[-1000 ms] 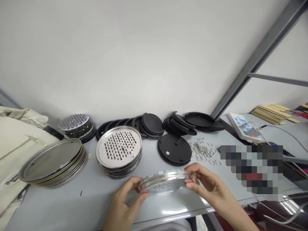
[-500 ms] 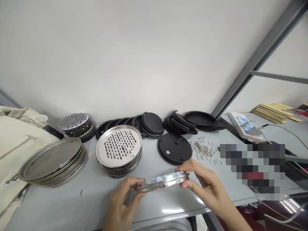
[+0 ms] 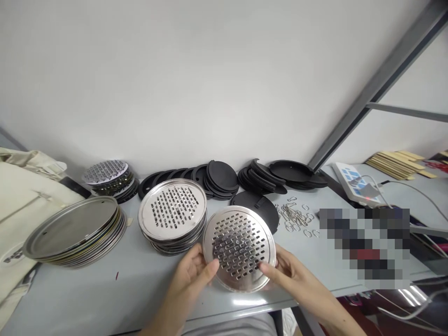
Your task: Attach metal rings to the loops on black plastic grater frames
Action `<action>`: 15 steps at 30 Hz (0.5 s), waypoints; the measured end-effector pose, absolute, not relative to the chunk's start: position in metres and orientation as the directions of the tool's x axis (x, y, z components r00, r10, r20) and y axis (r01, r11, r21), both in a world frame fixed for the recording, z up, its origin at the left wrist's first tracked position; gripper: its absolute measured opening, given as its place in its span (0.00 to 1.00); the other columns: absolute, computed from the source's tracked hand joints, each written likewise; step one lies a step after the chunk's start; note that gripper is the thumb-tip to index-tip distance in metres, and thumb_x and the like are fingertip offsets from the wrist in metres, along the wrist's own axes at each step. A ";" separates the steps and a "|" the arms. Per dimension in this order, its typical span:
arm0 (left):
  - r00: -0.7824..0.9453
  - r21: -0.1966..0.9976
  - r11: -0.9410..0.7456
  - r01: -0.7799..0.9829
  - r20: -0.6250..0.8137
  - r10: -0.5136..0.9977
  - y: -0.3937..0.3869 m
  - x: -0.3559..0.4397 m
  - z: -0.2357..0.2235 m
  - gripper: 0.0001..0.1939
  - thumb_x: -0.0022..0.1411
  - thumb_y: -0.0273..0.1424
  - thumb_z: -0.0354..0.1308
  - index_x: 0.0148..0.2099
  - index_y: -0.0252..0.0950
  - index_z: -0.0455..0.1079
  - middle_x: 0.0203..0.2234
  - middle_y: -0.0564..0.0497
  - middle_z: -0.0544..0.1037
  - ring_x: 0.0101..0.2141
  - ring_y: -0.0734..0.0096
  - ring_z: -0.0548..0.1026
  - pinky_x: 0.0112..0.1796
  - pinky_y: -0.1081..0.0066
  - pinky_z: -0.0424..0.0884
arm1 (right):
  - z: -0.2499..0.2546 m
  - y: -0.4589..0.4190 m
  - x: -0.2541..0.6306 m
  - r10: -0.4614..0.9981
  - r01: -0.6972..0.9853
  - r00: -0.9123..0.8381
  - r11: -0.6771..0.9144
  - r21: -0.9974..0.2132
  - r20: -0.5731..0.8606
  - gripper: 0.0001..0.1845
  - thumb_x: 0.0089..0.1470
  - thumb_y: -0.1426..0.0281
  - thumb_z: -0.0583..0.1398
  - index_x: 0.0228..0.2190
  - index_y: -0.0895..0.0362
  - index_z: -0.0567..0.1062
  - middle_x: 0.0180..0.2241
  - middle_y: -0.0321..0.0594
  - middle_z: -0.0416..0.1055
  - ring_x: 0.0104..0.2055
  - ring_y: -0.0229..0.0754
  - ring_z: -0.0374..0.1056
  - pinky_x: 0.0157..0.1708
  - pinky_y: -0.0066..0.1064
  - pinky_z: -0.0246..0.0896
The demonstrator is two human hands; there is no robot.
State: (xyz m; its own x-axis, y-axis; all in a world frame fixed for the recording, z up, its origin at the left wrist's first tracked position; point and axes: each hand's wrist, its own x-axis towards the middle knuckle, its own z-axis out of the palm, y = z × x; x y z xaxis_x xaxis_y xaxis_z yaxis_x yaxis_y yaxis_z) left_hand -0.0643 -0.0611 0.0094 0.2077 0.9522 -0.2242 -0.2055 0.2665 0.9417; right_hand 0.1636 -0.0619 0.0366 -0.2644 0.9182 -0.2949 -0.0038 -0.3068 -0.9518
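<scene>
Between my two hands is a round metal disc [image 3: 239, 247] with a raised rim and rows of slotted holes, tilted so its perforated face points up at me. My left hand [image 3: 192, 275] grips its left edge, thumb on the face and fingers behind. On the right edge, my right hand [image 3: 289, 275] holds it the same way, its fingers partly hidden. A stack of similar perforated metal discs [image 3: 174, 210] stands just left of it. Black round plastic discs [image 3: 268, 212] lie behind it, partly covered. Metal clips and rings [image 3: 296, 214] are scattered to their right.
Large metal plates [image 3: 73, 228] are stacked at left beside a cream cloth bag [image 3: 21, 200]. Against the wall stand black plastic rounds [image 3: 222, 177] and a stack of dark-edged perforated discs [image 3: 108, 175]. A white-and-blue box [image 3: 353, 179] and thin wooden strips [image 3: 395, 163] lie right, past a metal post.
The disc was held nearly edge-on with a coloured print on its upper side; it is now turned so the perforated side faces me. Both hands have shifted their grip on its edges.
</scene>
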 end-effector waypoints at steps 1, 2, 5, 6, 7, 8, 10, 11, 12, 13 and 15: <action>0.219 0.934 0.292 -0.209 -0.246 0.944 -0.060 -0.063 0.007 0.21 0.57 0.41 0.65 0.48 0.34 0.69 0.31 0.49 0.75 0.28 0.74 0.68 0.27 0.77 0.62 | 0.037 -0.063 0.162 0.909 -0.037 -0.268 -0.341 -0.939 -0.320 0.33 0.49 0.53 0.65 0.53 0.56 0.70 0.47 0.48 0.74 0.43 0.51 0.72 0.38 0.39 0.73; 0.231 0.923 0.316 -0.220 -0.266 0.936 -0.059 -0.062 0.005 0.23 0.56 0.42 0.65 0.48 0.33 0.69 0.31 0.49 0.75 0.27 0.75 0.67 0.26 0.77 0.61 | 0.037 -0.064 0.162 0.901 -0.068 -0.269 -0.369 -0.927 -0.339 0.34 0.48 0.53 0.65 0.52 0.56 0.70 0.48 0.48 0.73 0.43 0.51 0.72 0.35 0.38 0.74; 0.271 0.865 0.422 -0.273 -0.352 0.896 -0.058 -0.058 0.003 0.26 0.53 0.42 0.67 0.49 0.32 0.69 0.32 0.48 0.77 0.28 0.74 0.69 0.27 0.76 0.62 | 0.037 -0.063 0.162 0.878 -0.132 -0.272 -0.439 -0.889 -0.393 0.33 0.46 0.53 0.67 0.50 0.58 0.72 0.48 0.49 0.74 0.41 0.49 0.74 0.32 0.35 0.75; 0.304 0.833 0.474 -0.284 -0.391 0.869 -0.058 -0.056 0.003 0.26 0.53 0.43 0.67 0.49 0.32 0.69 0.32 0.47 0.77 0.28 0.73 0.71 0.27 0.75 0.63 | 0.036 -0.062 0.162 0.867 -0.146 -0.278 -0.465 -0.873 -0.415 0.33 0.46 0.53 0.67 0.49 0.59 0.72 0.46 0.49 0.74 0.40 0.48 0.74 0.32 0.34 0.75; 0.344 0.801 0.525 -0.288 -0.425 0.837 -0.058 -0.055 0.005 0.25 0.54 0.44 0.65 0.47 0.31 0.69 0.30 0.47 0.78 0.27 0.71 0.73 0.27 0.74 0.64 | 0.036 -0.061 0.162 0.853 -0.161 -0.284 -0.492 -0.856 -0.437 0.33 0.47 0.53 0.66 0.48 0.60 0.72 0.45 0.49 0.75 0.38 0.47 0.75 0.32 0.33 0.75; 0.383 0.774 0.566 -0.284 -0.450 0.807 -0.057 -0.054 0.006 0.24 0.55 0.45 0.64 0.45 0.30 0.69 0.28 0.46 0.78 0.25 0.70 0.74 0.26 0.73 0.64 | 0.036 -0.061 0.162 0.842 -0.177 -0.288 -0.515 -0.839 -0.457 0.32 0.47 0.53 0.66 0.48 0.61 0.72 0.43 0.49 0.76 0.37 0.45 0.75 0.32 0.32 0.76; 0.443 0.743 0.614 -0.265 -0.472 0.763 -0.056 -0.053 0.010 0.23 0.56 0.47 0.61 0.39 0.29 0.70 0.24 0.45 0.78 0.22 0.68 0.75 0.23 0.73 0.62 | 0.038 -0.060 0.160 0.833 -0.223 -0.289 -0.539 -0.812 -0.473 0.32 0.49 0.54 0.66 0.49 0.61 0.71 0.42 0.47 0.76 0.34 0.43 0.76 0.31 0.29 0.76; 0.454 0.743 0.615 -0.265 -0.467 0.759 -0.055 -0.053 0.011 0.23 0.56 0.47 0.61 0.37 0.28 0.71 0.23 0.45 0.78 0.20 0.69 0.74 0.22 0.73 0.60 | 0.039 -0.060 0.159 0.835 -0.250 -0.282 -0.539 -0.804 -0.473 0.32 0.50 0.55 0.66 0.50 0.61 0.70 0.42 0.47 0.76 0.34 0.42 0.76 0.30 0.28 0.76; 0.454 0.745 0.609 -0.274 -0.458 0.764 -0.054 -0.052 0.012 0.22 0.56 0.47 0.61 0.35 0.28 0.71 0.23 0.44 0.78 0.20 0.70 0.73 0.22 0.74 0.59 | 0.040 -0.061 0.157 0.840 -0.272 -0.268 -0.536 -0.799 -0.472 0.31 0.50 0.55 0.66 0.51 0.60 0.69 0.42 0.46 0.76 0.35 0.42 0.76 0.30 0.28 0.76; 0.453 0.745 0.602 -0.287 -0.448 0.771 -0.053 -0.052 0.012 0.22 0.56 0.46 0.61 0.35 0.28 0.72 0.23 0.44 0.78 0.20 0.71 0.73 0.21 0.74 0.59 | 0.042 -0.061 0.156 0.844 -0.288 -0.252 -0.532 -0.796 -0.473 0.31 0.51 0.56 0.66 0.51 0.59 0.68 0.42 0.46 0.76 0.36 0.42 0.76 0.30 0.28 0.76; 0.455 0.738 0.598 -0.311 -0.437 0.776 -0.052 -0.051 0.010 0.21 0.56 0.45 0.61 0.34 0.28 0.73 0.23 0.44 0.77 0.20 0.72 0.71 0.22 0.74 0.59 | 0.045 -0.063 0.154 0.842 -0.296 -0.230 -0.538 -0.789 -0.488 0.30 0.52 0.56 0.65 0.51 0.60 0.68 0.42 0.46 0.76 0.35 0.43 0.76 0.31 0.30 0.77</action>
